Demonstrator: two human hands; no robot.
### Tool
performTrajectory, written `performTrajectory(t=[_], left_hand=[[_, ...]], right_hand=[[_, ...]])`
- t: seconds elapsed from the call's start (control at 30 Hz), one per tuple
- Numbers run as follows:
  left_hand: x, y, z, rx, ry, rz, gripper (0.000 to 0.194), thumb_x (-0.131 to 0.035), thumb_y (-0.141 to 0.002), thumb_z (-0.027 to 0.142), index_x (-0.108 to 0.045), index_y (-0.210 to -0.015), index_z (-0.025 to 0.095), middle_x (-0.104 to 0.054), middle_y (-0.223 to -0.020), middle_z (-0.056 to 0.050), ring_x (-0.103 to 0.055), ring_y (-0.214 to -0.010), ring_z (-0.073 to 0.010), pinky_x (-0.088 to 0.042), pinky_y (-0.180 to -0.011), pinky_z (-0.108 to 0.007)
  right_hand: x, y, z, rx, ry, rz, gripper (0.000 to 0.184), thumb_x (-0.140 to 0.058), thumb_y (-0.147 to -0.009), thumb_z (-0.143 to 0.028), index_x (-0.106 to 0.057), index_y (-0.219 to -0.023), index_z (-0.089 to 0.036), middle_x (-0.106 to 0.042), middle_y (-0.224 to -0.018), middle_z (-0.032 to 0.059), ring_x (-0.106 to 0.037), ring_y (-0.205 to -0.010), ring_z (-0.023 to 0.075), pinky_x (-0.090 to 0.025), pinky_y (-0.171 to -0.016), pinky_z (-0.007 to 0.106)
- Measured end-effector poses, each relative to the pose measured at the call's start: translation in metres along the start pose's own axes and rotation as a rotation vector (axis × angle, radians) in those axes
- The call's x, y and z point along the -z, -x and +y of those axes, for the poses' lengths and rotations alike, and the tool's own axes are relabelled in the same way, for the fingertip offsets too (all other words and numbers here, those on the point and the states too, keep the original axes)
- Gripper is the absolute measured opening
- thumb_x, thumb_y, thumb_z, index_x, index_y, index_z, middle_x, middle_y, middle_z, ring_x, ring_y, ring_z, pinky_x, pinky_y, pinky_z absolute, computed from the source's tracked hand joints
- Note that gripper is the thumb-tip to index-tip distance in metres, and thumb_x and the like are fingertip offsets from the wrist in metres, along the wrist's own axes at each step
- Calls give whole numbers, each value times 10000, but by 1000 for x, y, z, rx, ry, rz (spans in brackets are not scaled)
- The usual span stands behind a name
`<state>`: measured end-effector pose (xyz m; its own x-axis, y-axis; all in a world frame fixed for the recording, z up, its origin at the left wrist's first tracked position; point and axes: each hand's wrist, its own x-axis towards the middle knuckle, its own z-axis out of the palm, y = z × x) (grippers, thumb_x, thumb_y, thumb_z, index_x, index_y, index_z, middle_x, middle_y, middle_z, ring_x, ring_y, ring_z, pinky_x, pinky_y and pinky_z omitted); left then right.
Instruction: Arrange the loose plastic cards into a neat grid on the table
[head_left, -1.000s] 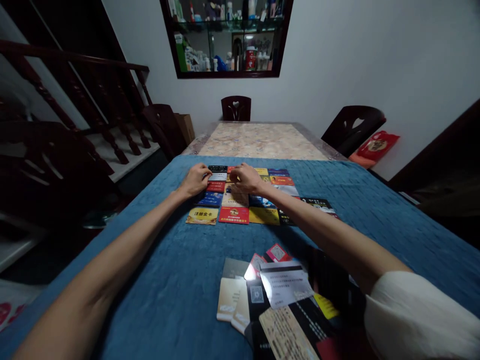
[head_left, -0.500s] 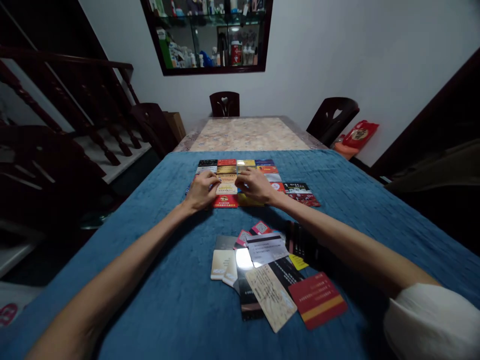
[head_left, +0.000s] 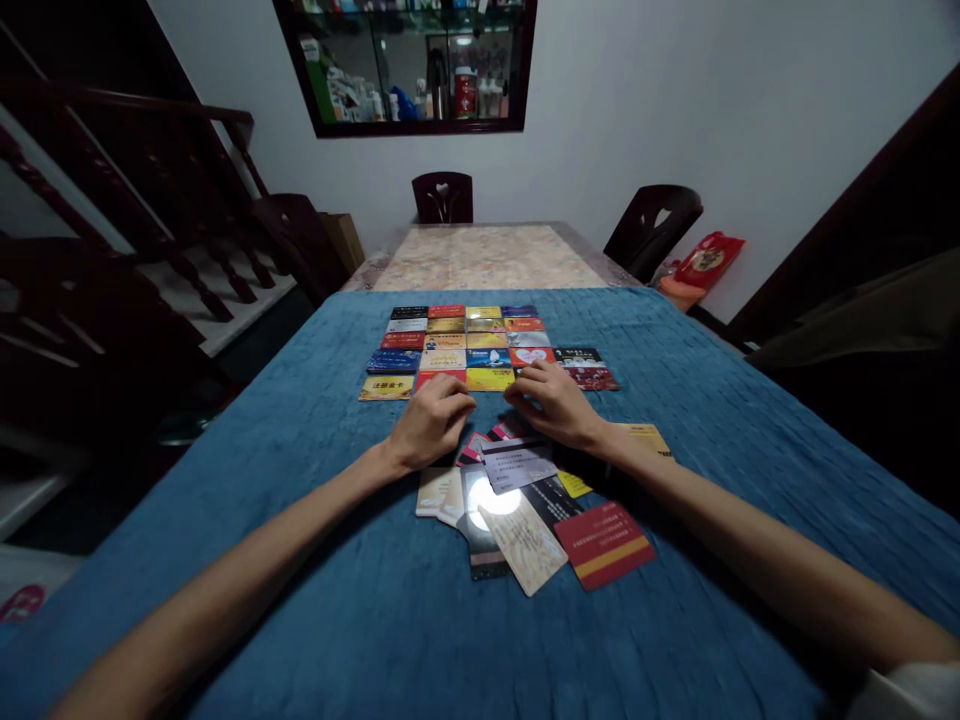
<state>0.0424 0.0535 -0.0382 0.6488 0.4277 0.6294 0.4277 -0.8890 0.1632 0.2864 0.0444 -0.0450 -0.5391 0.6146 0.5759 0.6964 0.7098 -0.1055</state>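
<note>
Several plastic cards lie in close rows on the blue cloth, among them a blue card (head_left: 487, 358), a white card with a red heart (head_left: 531, 356) and a gold card (head_left: 386, 388). My left hand (head_left: 433, 418) is just in front of a red card (head_left: 441, 377), fingers curled in, with nothing seen in them. At the front right of the rows is my right hand (head_left: 553, 402), its fingers bent together and no card showing in them. Below both hands spreads a loose pile with a grey-white card (head_left: 519, 465), a beige card (head_left: 525, 545) and a dark red card (head_left: 606, 545).
Blue cloth (head_left: 300, 600) covers the near part of the table, and a patterned tabletop (head_left: 487, 257) shows beyond it. Dark wooden chairs (head_left: 442, 198) stand around. Past the far right chair are a red bag (head_left: 709, 260) and an orange container (head_left: 681, 292).
Both hands have drawn back toward me from the middle of the card rows, uncovering the cards there. A yellow card now shows beside my right wrist. The view has shifted slightly.
</note>
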Motion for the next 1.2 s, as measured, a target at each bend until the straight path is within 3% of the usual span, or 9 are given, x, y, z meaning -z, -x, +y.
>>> performTrajectory(t=[0.27, 0.53, 0.67, 0.83, 0.93, 1.07, 1.2], left_hand=[[2, 15, 39, -24, 48, -26, 160, -535, -927, 130, -693, -902, 123, -646, -928, -99, -585, -856, -197, -509, -759, -354], [2, 26, 48, -56, 121, -73, 152, -528, -938, 154, -676, -971, 146, -647, -976, -102, -575, -886, -196, -508, -785, -374], [15, 27, 62, -132, 199, -186, 246, -574, -899, 196, -641, -1132, 161, -619, -1133, -137, -556, -1052, -252, -502, -905, -458], [29, 27, 82, -266, 186, -374, 379, -630, -855, 296, -605, -1207, 159, -556, -1328, -176, -446, -1265, -347, -380, -1079, -575], [32, 28, 86, -306, 199, -445, 347, -635, -828, 294, -616, -1146, 154, -582, -1305, -162, -440, -1272, -351, -341, -1101, -576], [36, 28, 86, -331, 222, -456, 277, -625, -810, 283, -619, -1061, 166, -640, -1192, -135, -453, -1250, -344, -324, -1100, -557], [37, 29, 86, -347, 221, -478, 219, -613, -815, 270, -606, -1008, 167, -665, -1038, -111, -514, -1140, -307, -369, -1046, -517]], right_hand=[[17, 29, -28, 38, -26, 23, 154, -539, -965, -208, -676, -894, -190, -669, -817, 59, -505, -824, 208, -340, -724, 336], [25, 41, -46, 42, -86, -30, 175, -509, -974, -187, -672, -909, -187, -666, -825, 59, -511, -831, 204, -354, -726, 338], [28, 44, -53, 69, -102, -23, 198, -494, -979, -174, -666, -881, -181, -654, -809, 54, -505, -815, 195, -357, -724, 337], [32, 46, -58, 106, -99, -14, 194, -503, -982, -183, -667, -878, -175, -654, -809, 57, -492, -806, 189, -352, -725, 335], [35, 46, -61, 135, -92, -39, 208, -491, -992, -193, -664, -877, -176, -665, -828, 59, -497, -822, 188, -342, -730, 339], [38, 45, -69, 175, -78, -70, 220, -479, -996, -195, -664, -878, -172, -667, -832, 63, -497, -835, 192, -344, -745, 345], [40, 46, -77, 195, -115, -122, 187, -500, -976, -188, -666, -891, -174, -667, -840, 65, -503, -849, 192, -354, -764, 349]])
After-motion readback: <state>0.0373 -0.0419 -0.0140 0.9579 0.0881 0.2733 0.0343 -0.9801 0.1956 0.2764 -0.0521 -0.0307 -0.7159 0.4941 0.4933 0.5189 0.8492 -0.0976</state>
